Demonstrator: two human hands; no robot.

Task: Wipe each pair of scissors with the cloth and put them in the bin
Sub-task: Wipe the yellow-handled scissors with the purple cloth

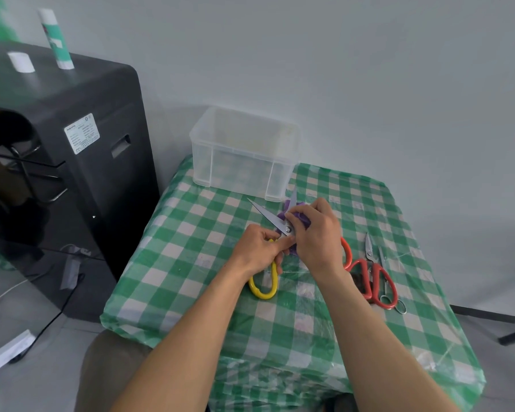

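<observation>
The green-checked tabletop (191,292) carries everything, and the clear bin (244,162) stands at its far edge, straight ahead of both hands and just beyond the fingertips. The left hand (259,248) is curled round the yellow-handled scissors (269,217) just below the pivot, with one handle loop hanging back toward the wrist. The right hand (318,236) is closed on the purple cloth (301,218) and presses it round one blade. The scissors lie with their long axis running from the person toward the bin, tips leading. The blades are splayed: the bare one points forward and to the left of the left hand, and the other points forward under the cloth, its tip showing near the bin's near corner. This pair probably needs little more than a lift forward over the rim, and the left hand, which already holds it, seems best placed for that. The open blades would likely go in more easily once brought together. Red-handled scissors (381,281) lie just outside the right wrist, unwiped as far as can be judged.
</observation>
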